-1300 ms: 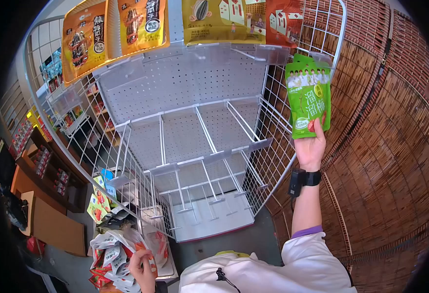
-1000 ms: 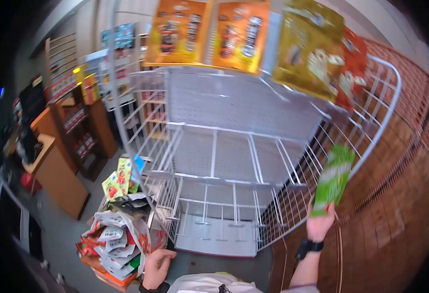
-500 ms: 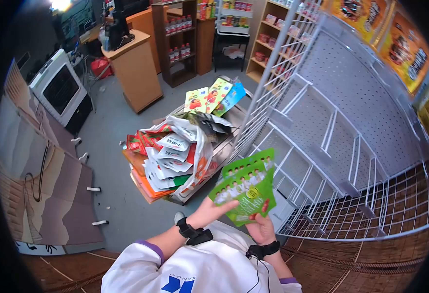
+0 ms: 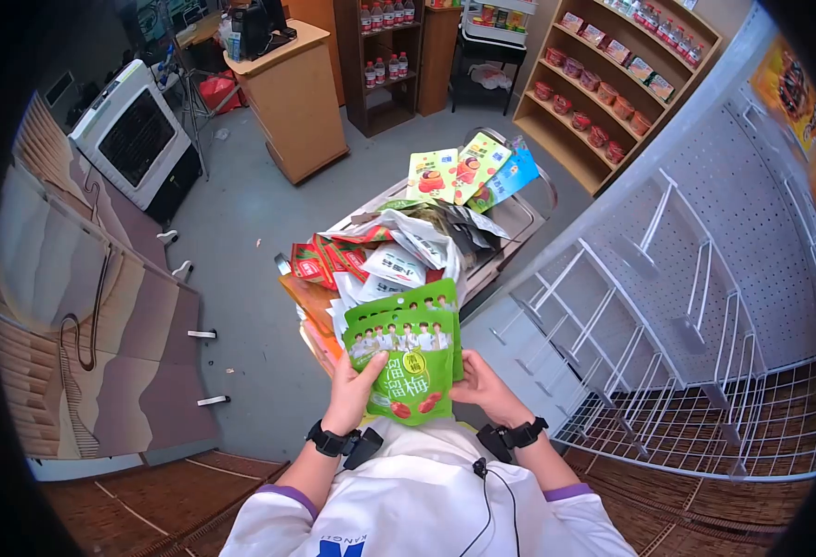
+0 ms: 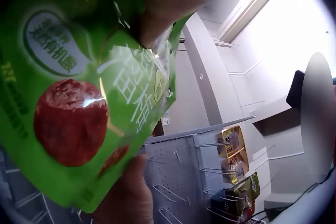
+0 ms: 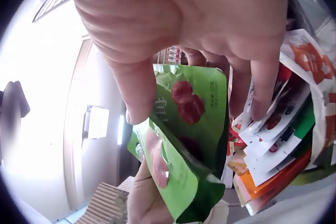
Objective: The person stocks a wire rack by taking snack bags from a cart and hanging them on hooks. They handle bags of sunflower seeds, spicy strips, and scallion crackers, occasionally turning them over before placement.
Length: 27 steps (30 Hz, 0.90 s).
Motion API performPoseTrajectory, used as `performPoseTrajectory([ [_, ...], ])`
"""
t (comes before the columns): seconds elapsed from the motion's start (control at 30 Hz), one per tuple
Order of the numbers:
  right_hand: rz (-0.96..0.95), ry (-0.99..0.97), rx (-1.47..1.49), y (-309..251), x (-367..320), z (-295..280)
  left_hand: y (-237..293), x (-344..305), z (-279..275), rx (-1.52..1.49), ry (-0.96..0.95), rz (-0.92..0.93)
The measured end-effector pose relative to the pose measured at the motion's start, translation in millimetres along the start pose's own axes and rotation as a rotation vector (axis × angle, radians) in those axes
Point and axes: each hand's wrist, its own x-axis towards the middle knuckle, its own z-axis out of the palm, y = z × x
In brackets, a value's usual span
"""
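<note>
Several green snack pouches (image 4: 403, 376) with a row of small figures and red plums are held upright, overlapping, in front of the white shirt. My left hand (image 4: 352, 395) pinches their left side, its thumb on the front pouch. At the right edge my right hand (image 4: 487, 385) has its thumb and fingers on the pouches behind the front one. In the right wrist view, two green pouches (image 6: 197, 103) spread apart at their bottoms, with the right hand (image 6: 178, 24) above them. The left wrist view shows a pouch (image 5: 68, 119) close up beside the left hand (image 5: 128, 195).
Behind the pouches, a cart (image 4: 519, 218) bears white and red packets (image 4: 397, 265) and yellow-green packets (image 4: 434, 174). To the right stands a wire rack (image 4: 649, 316) with bare hooks. Farther back are a wooden snack shelf (image 4: 556, 125), a counter (image 4: 292, 111) and a white appliance (image 4: 134, 135).
The view has swung from the rack towards the cart. The green pouches have come from the rack's right side to the front of the body, and the left hand has taken hold of them too.
</note>
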Motion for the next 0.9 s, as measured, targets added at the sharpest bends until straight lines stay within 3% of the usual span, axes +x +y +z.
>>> performPoseTrajectory([
  [0.1,-0.116,-0.04,-0.17,2,35,15,18,11,-31,0.127,-0.044,0.009],
  [0.27,-0.183,-0.01,-0.096,-9,75,57,36,27,-64,0.235,-0.114,-0.002],
  [0.33,-0.237,0.07,-0.307,-2,90,68,39,35,-75,0.26,-0.125,0.031],
  [0.47,-0.173,0.182,-0.22,-4,105,72,42,52,-91,0.247,-0.202,-0.087],
  [0.57,-0.365,0.359,-0.261,-54,115,59,43,67,-85,0.295,-0.184,0.102],
  [0.7,-0.711,0.737,-0.808,-137,155,-4,63,78,-75,0.271,-0.197,0.022],
  [0.77,-0.687,1.007,-1.262,-175,183,-14,54,75,-79,0.291,-0.149,0.039],
  [0.8,-0.697,0.988,-1.259,-184,204,-32,50,73,-79,0.316,-0.116,0.057],
  [0.87,-0.774,1.063,-1.75,-183,253,-83,52,62,-70,0.353,-0.018,0.063],
  [0.9,-0.787,1.053,-1.734,-179,273,-102,51,55,-68,0.367,0.029,0.041],
])
